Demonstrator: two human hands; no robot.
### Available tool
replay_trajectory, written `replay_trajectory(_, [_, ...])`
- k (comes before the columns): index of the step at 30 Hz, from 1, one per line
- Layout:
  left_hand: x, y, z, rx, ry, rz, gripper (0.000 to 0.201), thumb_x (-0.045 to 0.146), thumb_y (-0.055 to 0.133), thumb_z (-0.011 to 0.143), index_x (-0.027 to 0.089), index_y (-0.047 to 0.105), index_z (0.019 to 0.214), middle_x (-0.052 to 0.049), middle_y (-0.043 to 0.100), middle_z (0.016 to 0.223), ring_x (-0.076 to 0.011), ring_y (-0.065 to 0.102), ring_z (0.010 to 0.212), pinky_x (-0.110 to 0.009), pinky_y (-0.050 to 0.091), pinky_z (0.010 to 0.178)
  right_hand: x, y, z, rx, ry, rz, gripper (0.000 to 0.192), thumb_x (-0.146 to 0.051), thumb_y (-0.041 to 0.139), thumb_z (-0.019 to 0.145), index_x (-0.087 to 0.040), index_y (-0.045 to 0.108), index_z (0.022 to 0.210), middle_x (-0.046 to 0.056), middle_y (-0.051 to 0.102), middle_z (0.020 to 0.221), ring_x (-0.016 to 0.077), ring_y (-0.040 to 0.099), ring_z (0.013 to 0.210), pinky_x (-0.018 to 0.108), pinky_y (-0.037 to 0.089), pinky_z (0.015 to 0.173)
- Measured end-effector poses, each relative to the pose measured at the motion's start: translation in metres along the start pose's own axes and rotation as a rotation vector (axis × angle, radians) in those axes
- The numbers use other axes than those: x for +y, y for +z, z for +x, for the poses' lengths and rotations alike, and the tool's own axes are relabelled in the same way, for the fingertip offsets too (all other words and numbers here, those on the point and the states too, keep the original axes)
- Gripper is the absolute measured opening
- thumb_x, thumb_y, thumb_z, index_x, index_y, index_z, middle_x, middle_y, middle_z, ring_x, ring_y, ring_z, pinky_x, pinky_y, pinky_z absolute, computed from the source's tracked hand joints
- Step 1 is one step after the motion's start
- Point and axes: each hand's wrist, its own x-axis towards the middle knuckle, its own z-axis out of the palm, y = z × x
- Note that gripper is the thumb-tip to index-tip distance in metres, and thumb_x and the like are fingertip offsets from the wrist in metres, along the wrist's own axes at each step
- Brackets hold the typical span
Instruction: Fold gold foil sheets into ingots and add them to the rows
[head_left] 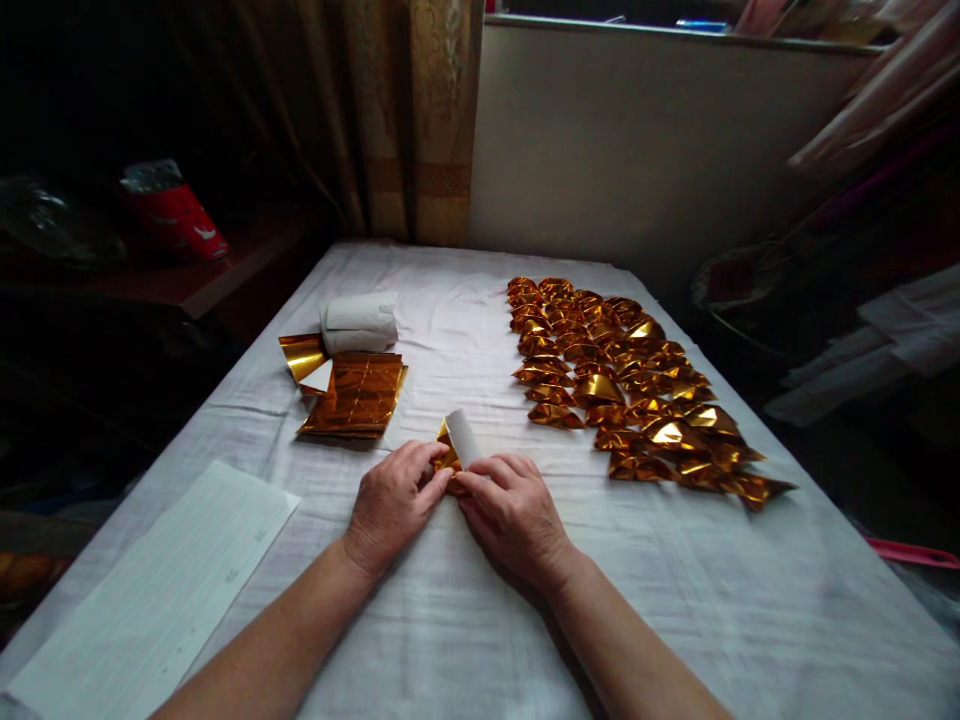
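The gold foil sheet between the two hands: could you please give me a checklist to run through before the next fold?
1. Left hand pinching the gold foil sheet: ok.
2. Right hand pinching it too: ok.
3. Sheet's white side faces up: ok.
4. Stack of flat foil sheets within sight, left: ok.
5. Folded pieces lie apart on the right: ok.
6. Crease straightness under the fingers: cannot tell.

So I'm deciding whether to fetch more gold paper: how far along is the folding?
Done: many folded gold pieces lie in rows on the right. In hand: left hand and right hand pinch one gold sheet, half folded. Left: a flat stack of gold sheets beside them.
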Motion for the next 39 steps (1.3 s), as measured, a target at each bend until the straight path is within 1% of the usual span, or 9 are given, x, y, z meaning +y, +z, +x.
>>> replay_trajectory(6, [-0.010, -0.001, 0.002, -0.019, 0.086, 0.158, 0.016, 0.027, 0.056, 0.093, 0.021, 0.062, 0.107, -0.005, 0.070, 0.099, -0.0208, 0.064, 0.092, -0.033, 0.051, 0.081, 0.014, -0.002, -0.006, -0.012, 0.075, 0.045, 0.037, -0.016, 0.056, 0.081, -0.023, 0.066, 0.116, 0.008, 0.066, 0.120, 0.0228, 0.057, 0.109, 0.039, 0.042, 0.096])
replay_trajectory(10, [-0.013, -0.001, 0.004, -0.037, 0.093, 0.199, 0.017, 0.026, 0.058, 0.093, 0.022, 0.063, 0.108, -0.004, 0.070, 0.102, -0.0225, 0.061, 0.096, -0.036, 0.048, 0.085, 0.017, -0.002, -0.007, -0.021, 0.117, 0.065, 0.041, -0.015, 0.056, 0.079, -0.021, 0.065, 0.118, 0.008, 0.067, 0.120, 0.0236, 0.057, 0.110, 0.040, 0.041, 0.097])
replay_trajectory(16, [-0.011, 0.002, 0.007, -0.066, 0.072, 0.259, 0.020, 0.025, 0.060, 0.091, 0.024, 0.063, 0.111, -0.005, 0.067, 0.115, -0.0245, 0.058, 0.106, -0.040, 0.044, 0.090, 0.017, 0.001, -0.005, -0.005, 0.083, 0.055, 0.030, -0.018, 0.057, 0.088, -0.022, 0.065, 0.117, 0.007, 0.069, 0.113, 0.0216, 0.059, 0.103, 0.037, 0.041, 0.091])
replay_trajectory(19, [-0.010, 0.002, 0.008, -0.057, 0.061, 0.263, 0.015, 0.023, 0.061, 0.091, 0.024, 0.065, 0.105, -0.006, 0.062, 0.123, -0.0253, 0.055, 0.111, -0.040, 0.043, 0.092, 0.018, 0.002, -0.004, -0.003, 0.043, 0.038, 0.021, -0.022, 0.057, 0.092, -0.024, 0.069, 0.110, 0.005, 0.071, 0.107, 0.0199, 0.059, 0.098, 0.035, 0.041, 0.087])
replay_trajectory(21, [-0.009, 0.001, 0.008, -0.056, 0.066, 0.269, 0.010, 0.022, 0.061, 0.091, 0.023, 0.066, 0.099, -0.006, 0.062, 0.120, -0.0251, 0.055, 0.108, -0.039, 0.043, 0.092, 0.018, 0.001, -0.003, 0.002, 0.019, 0.027, 0.017, -0.024, 0.057, 0.095, -0.025, 0.071, 0.103, 0.004, 0.072, 0.102, 0.0187, 0.060, 0.095, 0.034, 0.041, 0.085])
replay_trajectory(26, [-0.001, 0.002, 0.005, -0.140, 0.127, 0.286, 0.012, 0.026, 0.055, 0.095, 0.022, 0.065, 0.089, -0.003, 0.064, 0.088, -0.0219, 0.056, 0.085, -0.036, 0.043, 0.077, 0.014, 0.001, 0.000, 0.008, -0.027, 0.014, 0.017, -0.025, 0.056, 0.096, -0.024, 0.073, 0.091, 0.003, 0.072, 0.092, 0.0170, 0.059, 0.087, 0.032, 0.040, 0.082])
replay_trajectory(31, [0.005, 0.000, 0.000, -0.185, 0.114, 0.217, 0.009, 0.030, 0.060, 0.093, 0.022, 0.063, 0.093, -0.003, 0.064, 0.094, -0.0227, 0.056, 0.092, -0.037, 0.041, 0.082, 0.015, 0.005, -0.002, 0.021, -0.087, 0.063, 0.015, -0.025, 0.058, 0.095, -0.023, 0.071, 0.088, 0.002, 0.072, 0.087, 0.0166, 0.059, 0.079, 0.033, 0.040, 0.078])
replay_trajectory(35, [0.004, -0.001, -0.001, -0.211, 0.096, 0.184, 0.010, 0.029, 0.064, 0.089, 0.022, 0.062, 0.095, -0.004, 0.064, 0.098, -0.0233, 0.055, 0.096, -0.037, 0.041, 0.085, 0.020, 0.008, -0.003, 0.054, 0.017, 0.131, 0.006, -0.025, 0.063, 0.091, -0.024, 0.069, 0.094, 0.002, 0.072, 0.092, 0.0182, 0.062, 0.086, 0.034, 0.041, 0.081])
replay_trajectory(39, [0.005, -0.004, -0.001, -0.226, 0.091, 0.162, 0.012, 0.030, 0.066, 0.088, 0.022, 0.061, 0.095, -0.004, 0.064, 0.099, -0.0234, 0.055, 0.098, -0.037, 0.041, 0.087, 0.021, 0.010, -0.001, 0.051, 0.119, 0.121, 0.004, -0.023, 0.066, 0.088, -0.024, 0.068, 0.091, 0.003, 0.071, 0.094, 0.0202, 0.062, 0.089, 0.034, 0.040, 0.081])
